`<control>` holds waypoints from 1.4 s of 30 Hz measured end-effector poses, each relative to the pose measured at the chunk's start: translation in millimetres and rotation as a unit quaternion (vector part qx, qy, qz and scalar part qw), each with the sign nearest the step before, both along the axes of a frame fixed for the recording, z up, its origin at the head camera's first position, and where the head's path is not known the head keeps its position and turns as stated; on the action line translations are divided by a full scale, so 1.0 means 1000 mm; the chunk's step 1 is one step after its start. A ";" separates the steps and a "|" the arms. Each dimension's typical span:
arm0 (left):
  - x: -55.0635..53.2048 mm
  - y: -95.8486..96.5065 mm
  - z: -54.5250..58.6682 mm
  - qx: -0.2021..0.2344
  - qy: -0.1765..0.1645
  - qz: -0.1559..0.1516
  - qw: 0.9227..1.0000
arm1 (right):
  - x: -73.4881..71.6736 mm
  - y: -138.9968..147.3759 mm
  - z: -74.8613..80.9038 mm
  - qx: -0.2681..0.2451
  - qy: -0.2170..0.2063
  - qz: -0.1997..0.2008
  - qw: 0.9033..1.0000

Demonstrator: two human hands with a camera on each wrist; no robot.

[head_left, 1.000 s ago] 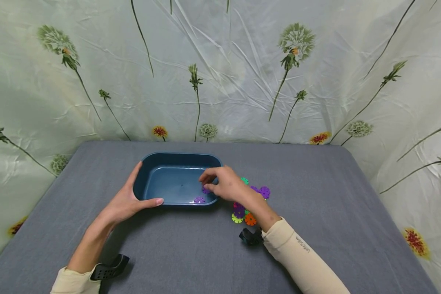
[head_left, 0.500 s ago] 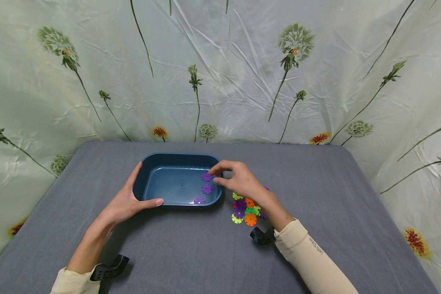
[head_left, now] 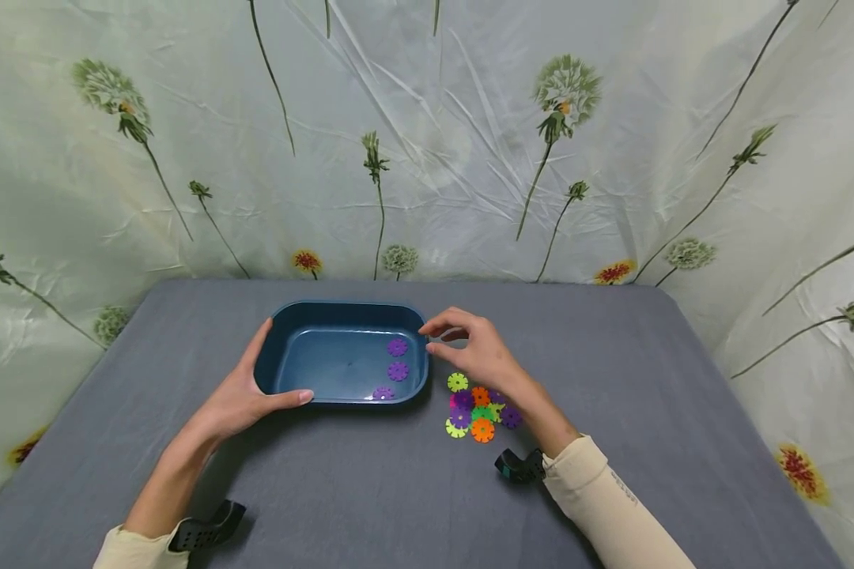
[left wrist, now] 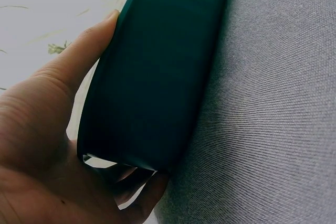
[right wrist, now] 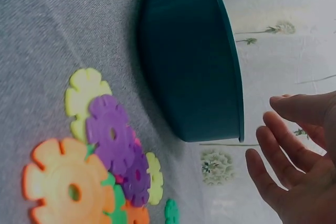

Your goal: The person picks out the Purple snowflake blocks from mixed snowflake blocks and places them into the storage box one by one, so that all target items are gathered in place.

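A blue plastic basin point(head_left: 327, 399) stands on the grey cloth. My left hand point(head_left: 238, 395) grips its left end, thumb along the near rim and fingers at the far-left corner; in the left wrist view, the thumb lies on the rim and other fingers reach round the wall. Inside, near the right end, lie three purple notched flower discs point(head_left: 398, 371). My right hand point(head_left: 473, 348) hovers at the right rim with bent, loosely parted fingers and nothing between them. The right wrist view has these fingers spread apart from the basin wall point(right wrist: 194, 61).
Right of the basin is a loose pile of several flower discs, among them an orange disc point(head_left: 482, 430), a yellow disc point(head_left: 458, 382) and a green disc point(head_left: 481, 412). Behind the cloth-covered table point(head_left: 576, 332) hangs a flowered curtain point(head_left: 455, 158).
My right hand has let go of a purple flower disc in the basin and drawn back rightward over the rim. The left hand keeps its grip on the basin.
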State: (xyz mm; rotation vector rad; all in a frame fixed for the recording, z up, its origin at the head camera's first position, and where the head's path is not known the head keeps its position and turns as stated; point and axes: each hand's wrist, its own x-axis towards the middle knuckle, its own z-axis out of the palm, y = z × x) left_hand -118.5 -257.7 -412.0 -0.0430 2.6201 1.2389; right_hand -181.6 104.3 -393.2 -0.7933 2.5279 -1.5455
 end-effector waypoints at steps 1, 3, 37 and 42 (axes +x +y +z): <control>0.000 -0.001 0.000 -0.001 0.000 0.000 1.000 | 0.001 0.001 -0.001 -0.001 0.001 -0.002 1.000; 0.001 -0.002 0.000 -0.002 -0.001 -0.001 1.000 | 0.001 0.003 -0.002 -0.006 0.003 -0.007 1.000; 0.000 -0.001 0.000 0.006 0.005 -0.002 1.000 | 0.000 0.055 -0.021 0.012 -0.016 -0.028 0.999; 0.000 -0.002 -0.001 0.005 0.007 -0.011 1.000 | 0.001 0.064 -0.026 0.028 -0.022 -0.037 0.999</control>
